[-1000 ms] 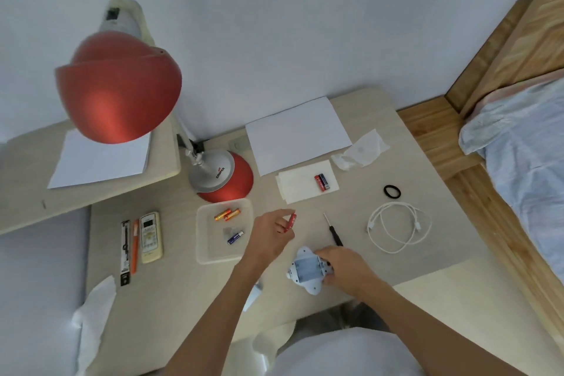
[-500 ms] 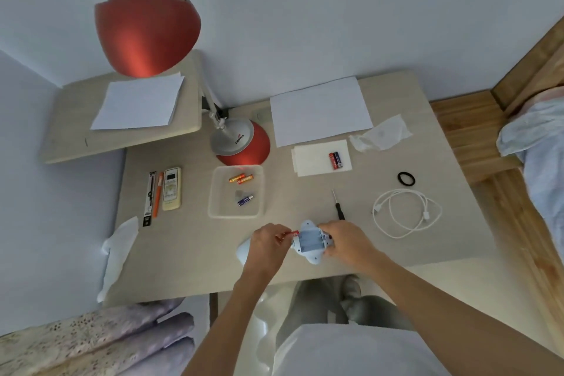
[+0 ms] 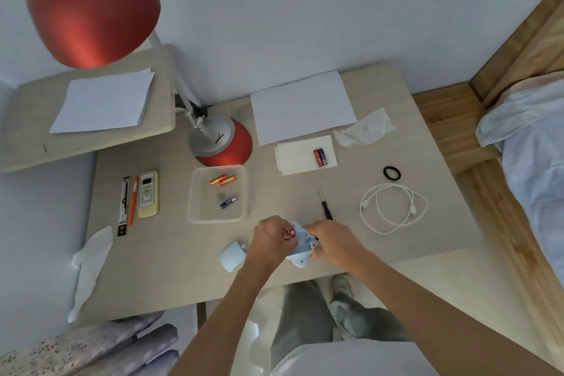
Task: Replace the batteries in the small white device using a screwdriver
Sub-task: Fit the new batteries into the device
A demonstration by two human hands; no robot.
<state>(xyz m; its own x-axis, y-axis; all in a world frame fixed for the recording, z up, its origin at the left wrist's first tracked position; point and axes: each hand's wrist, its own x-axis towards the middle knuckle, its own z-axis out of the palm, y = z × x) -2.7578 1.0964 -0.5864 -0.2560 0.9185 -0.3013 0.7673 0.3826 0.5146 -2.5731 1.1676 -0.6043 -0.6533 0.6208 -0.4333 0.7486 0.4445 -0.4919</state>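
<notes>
The small white device [image 3: 300, 246] lies near the table's front edge with its battery bay open and facing up. My right hand [image 3: 331, 241] grips its right side. My left hand [image 3: 271, 238] pinches a red battery [image 3: 289, 232] at the left end of the bay. The device's white cover [image 3: 232, 255] rests on the table to the left. A black-handled screwdriver [image 3: 325, 204] lies just behind the device. Two batteries [image 3: 319, 157] sit on a paper slip, and three more batteries [image 3: 224, 189] lie in a clear tray [image 3: 195, 210].
A red desk lamp [image 3: 222, 140] stands at the back with its shade overhead on the left. A coiled white cable [image 3: 393, 207], a black hair tie [image 3: 391, 173], white sheets [image 3: 302, 107], tissues [image 3: 363, 128], a remote [image 3: 148, 194] and pens [image 3: 128, 204] lie around. A bed [image 3: 531, 156] is at the right.
My left hand carried the red battery from above the table down to the left end of the device's bay. My right hand stayed on the device. The camera tilted.
</notes>
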